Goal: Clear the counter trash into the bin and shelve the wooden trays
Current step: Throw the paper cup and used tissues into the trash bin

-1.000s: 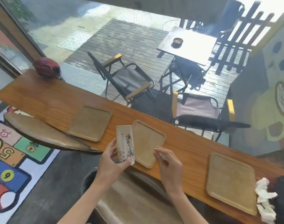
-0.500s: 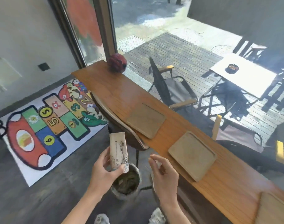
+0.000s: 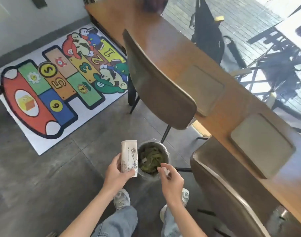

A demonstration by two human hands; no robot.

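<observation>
My left hand (image 3: 117, 175) grips a white printed paper cup (image 3: 129, 158), held upright just left of the bin. The small round bin (image 3: 167, 155) stands on the floor between two chairs and holds greenish scraps. My right hand (image 3: 170, 180) hovers over the bin's near rim, its fingers pinched on a small white scrap of paper (image 3: 166, 171). Two wooden trays lie on the long wooden counter (image 3: 163, 40): one (image 3: 204, 89) partly hidden behind a chair back, the other (image 3: 261, 144) nearer on the right.
A brown chair (image 3: 156, 82) stands at the counter left of the bin, and a second brown chair (image 3: 232, 190) stands right of it. A colourful hopscotch mat (image 3: 60, 79) lies on the grey floor to the left. My feet are just behind the bin.
The view has swung down and left from the counter to the floor. Both hands, still holding the cup and the scrap, now sit over and beside the bin.
</observation>
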